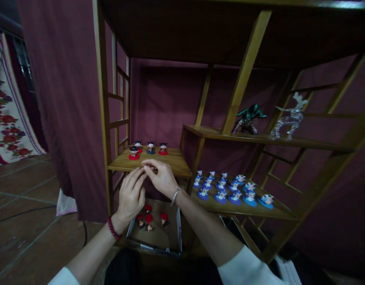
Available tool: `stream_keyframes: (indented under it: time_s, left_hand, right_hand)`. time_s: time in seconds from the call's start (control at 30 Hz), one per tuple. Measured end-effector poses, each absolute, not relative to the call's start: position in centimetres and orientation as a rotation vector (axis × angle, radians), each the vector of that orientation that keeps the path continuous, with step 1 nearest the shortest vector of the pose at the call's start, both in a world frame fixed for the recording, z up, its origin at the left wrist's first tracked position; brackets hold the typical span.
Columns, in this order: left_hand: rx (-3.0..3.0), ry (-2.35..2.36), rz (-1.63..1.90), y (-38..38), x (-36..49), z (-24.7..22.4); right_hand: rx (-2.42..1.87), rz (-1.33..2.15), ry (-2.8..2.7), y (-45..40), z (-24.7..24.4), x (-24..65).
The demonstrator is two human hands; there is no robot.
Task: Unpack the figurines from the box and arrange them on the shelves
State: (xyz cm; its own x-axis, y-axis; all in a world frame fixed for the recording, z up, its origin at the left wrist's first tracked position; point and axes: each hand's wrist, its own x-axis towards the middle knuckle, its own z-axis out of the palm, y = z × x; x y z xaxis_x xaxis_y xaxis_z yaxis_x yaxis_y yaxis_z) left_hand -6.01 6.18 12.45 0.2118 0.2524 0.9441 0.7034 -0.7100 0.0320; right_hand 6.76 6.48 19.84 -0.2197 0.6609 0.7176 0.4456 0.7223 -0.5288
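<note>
My left hand [131,194] and my right hand [162,177] meet fingertip to fingertip in front of the wooden shelf's [179,163] front edge. Both have their fingers drawn together; whatever lies between the fingertips is hidden. On that shelf, just beyond my hands, stand several small doll figurines with black hair buns, such as a red-based one [134,152] at the front left and a dark-based one [150,148] behind. Below my hands is a shallow open box [167,246] in which several similar figurines [163,219] with red bases lie tipped over.
Rows of small figurines on blue and purple bases [220,196] fill the lower right shelf. Above them, a dark green figure [250,118] and a clear deer figure [290,118] stand on a higher shelf. A slanted wooden post [246,71] and a curtain [66,99] flank the space.
</note>
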Motion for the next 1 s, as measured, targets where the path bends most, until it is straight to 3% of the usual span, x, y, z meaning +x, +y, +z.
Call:
stream_keyframes:
  time_s: [0.3, 0.53, 1.0]
  left_hand:
    - [-2.117, -0.916, -1.479, 5.7, -4.9, 10.2]
    - [-2.32, -1.051, -1.416, 5.5, -4.4, 6.0]
    - [-2.895, -1.761, -0.487, 6.0, -3.7, -5.7]
  right_hand:
    - [-0.8, 0.129, -1.914, 4.2, 17.7, 7.7]
    - [-1.0, 0.24, -1.896, 3.9, 12.5, 8.6]
    - [-1.673, 0.602, -1.963, 6.9, -3.8, 10.7]
